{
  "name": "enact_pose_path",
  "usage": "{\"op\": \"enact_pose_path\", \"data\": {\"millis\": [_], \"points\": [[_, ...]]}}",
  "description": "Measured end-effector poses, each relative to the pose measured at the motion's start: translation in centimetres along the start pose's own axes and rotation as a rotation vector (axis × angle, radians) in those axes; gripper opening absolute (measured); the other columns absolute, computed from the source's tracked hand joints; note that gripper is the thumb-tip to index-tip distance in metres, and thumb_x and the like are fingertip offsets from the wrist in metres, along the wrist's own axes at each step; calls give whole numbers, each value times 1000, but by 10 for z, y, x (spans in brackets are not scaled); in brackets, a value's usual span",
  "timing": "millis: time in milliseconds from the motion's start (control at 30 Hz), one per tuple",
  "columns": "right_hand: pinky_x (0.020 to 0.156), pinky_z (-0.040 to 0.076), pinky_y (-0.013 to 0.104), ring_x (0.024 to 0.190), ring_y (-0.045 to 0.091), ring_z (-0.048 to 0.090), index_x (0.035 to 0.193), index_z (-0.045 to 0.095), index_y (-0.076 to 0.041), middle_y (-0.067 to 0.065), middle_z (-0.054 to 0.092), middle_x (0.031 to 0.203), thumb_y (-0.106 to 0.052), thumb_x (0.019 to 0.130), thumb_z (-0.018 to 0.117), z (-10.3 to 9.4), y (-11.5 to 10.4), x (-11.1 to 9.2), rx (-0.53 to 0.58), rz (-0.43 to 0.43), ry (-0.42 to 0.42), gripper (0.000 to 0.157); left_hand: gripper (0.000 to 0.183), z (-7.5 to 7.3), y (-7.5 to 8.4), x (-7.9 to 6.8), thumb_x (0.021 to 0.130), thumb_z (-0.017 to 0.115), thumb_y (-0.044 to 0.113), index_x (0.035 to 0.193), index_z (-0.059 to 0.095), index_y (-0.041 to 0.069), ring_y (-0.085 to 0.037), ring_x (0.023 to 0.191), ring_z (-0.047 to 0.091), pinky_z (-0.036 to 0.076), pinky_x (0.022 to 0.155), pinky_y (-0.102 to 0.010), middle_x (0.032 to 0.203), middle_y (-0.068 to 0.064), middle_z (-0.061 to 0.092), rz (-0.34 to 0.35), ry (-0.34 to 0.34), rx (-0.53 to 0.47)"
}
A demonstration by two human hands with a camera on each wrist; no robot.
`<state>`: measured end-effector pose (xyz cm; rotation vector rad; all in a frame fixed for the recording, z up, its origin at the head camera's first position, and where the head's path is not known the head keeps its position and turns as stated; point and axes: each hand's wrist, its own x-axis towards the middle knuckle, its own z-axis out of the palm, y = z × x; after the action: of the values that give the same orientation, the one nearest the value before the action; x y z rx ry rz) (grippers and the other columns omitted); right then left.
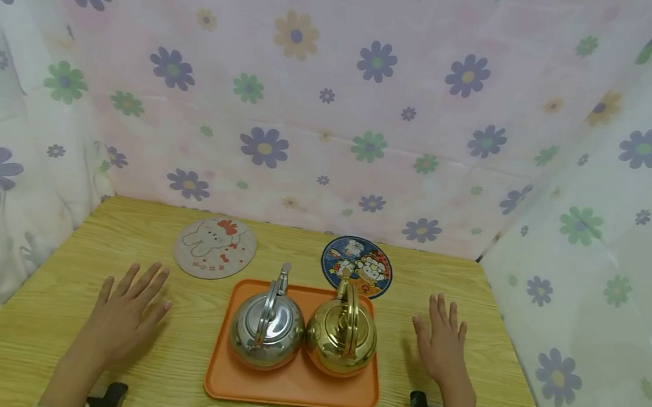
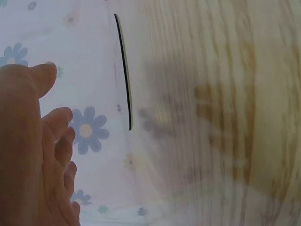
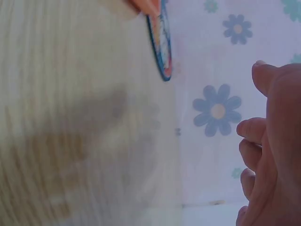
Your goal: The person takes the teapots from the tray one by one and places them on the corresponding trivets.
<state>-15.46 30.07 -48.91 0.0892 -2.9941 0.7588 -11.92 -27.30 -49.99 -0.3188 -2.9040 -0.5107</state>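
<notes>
Two round kettles stand side by side on an orange tray (image 1: 288,390): a silver kettle (image 1: 267,336) on the left and a gold kettle (image 1: 341,344) on the right. Both have upright loop handles and spouts facing away. To the left of the tray, my left hand (image 1: 121,324) is spread palm down over the table and holds nothing. On the tray's other side my right hand (image 1: 443,348), likewise empty, has its fingers extended forward. Each wrist view shows the hand above the wood, with a shadow below it.
Behind the tray lie two round mats: a pale rabbit mat (image 1: 215,248) at left and a dark blue cartoon mat (image 1: 374,281) at right, partly overlapped by the gold spout. Flowered curtains (image 1: 328,184) enclose the wooden table (image 1: 178,360) at the back and sides.
</notes>
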Motion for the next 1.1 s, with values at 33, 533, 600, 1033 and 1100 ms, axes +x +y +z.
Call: {"op": "enact_pose_path", "data": {"millis": [33,533,600,1033,1100], "points": [[116,-5,76,153,51,-1,161,16,2,27,8,167,-43,110,39,-2,-3,-1,9,-3,0,72,67,0,1,-1,108,45,42,162,25,9,-43,156,7,-3,120,-71,166,-19,24,6,-1,1],[115,-3,77,154,49,4,160,25,2,27,17,166,-38,110,43,-9,-46,-19,61,-97,71,66,66,6,18,-6,105,56,35,162,30,13,-36,158,10,-4,125,-61,168,-12,25,129,-14,-47],[116,-5,75,154,48,4,160,25,1,26,18,166,-36,110,44,-8,-51,-22,72,-109,77,65,66,7,21,-7,104,57,34,162,30,14,-34,158,10,-4,125,-59,168,-11,26,148,-7,-51],[119,-2,72,155,44,9,159,32,-3,20,25,166,-31,109,47,-4,-79,-33,182,-186,97,59,66,13,33,-7,103,60,33,161,33,17,-37,155,22,-1,126,-56,163,-15,36,165,2,-68],[119,-1,71,155,44,11,160,31,-5,19,27,165,-32,109,47,-4,-83,-34,196,-195,88,59,65,14,36,-7,103,60,33,160,35,15,-39,153,25,-1,126,-56,162,-16,37,169,5,-79]]}}
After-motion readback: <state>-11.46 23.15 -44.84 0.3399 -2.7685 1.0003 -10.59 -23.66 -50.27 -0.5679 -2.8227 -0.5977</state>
